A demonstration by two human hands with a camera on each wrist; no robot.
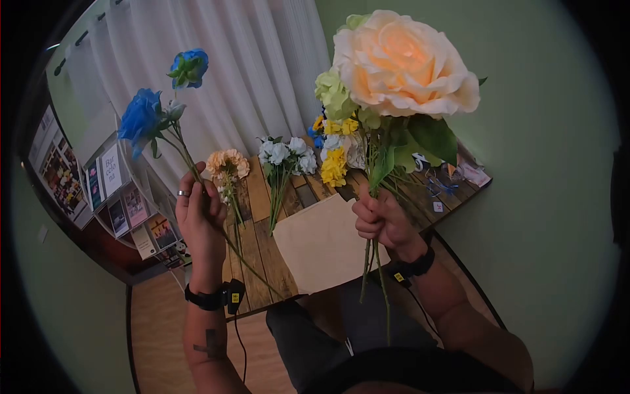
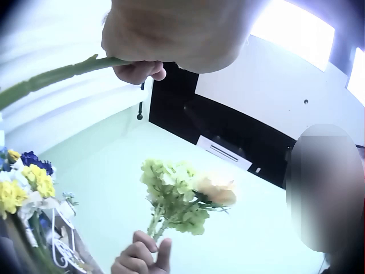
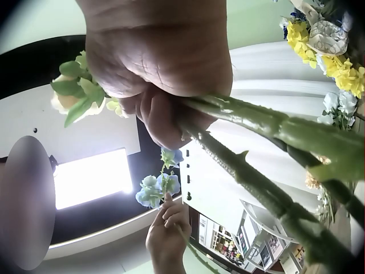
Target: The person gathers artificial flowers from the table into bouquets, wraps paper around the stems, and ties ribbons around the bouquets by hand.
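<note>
My left hand (image 1: 200, 213) holds a blue artificial rose stem (image 1: 141, 118) between thumb and fingers, raised at the left of the head view. Two blue blooms and a pale bud top it; the long stem slants down over the table edge. On the right, my right hand (image 1: 387, 223) grips a bunch of stems, their ends hanging below the fist. This bunch carries a large peach rose (image 1: 407, 65), pale green hydrangea (image 1: 335, 95) and dark green leaves (image 1: 433, 138). Thick thorny stems (image 3: 245, 165) run out of the right fist in the right wrist view.
A beige sheet (image 1: 321, 243) lies on the wooden table (image 1: 259, 262). Behind it are peach flowers (image 1: 228, 163), white roses (image 1: 279, 154) and yellow flowers (image 1: 333, 167). Small items (image 1: 446, 180) lie at the table's right. A booklet rack (image 1: 134, 203) stands left, beside a white curtain (image 1: 210, 52).
</note>
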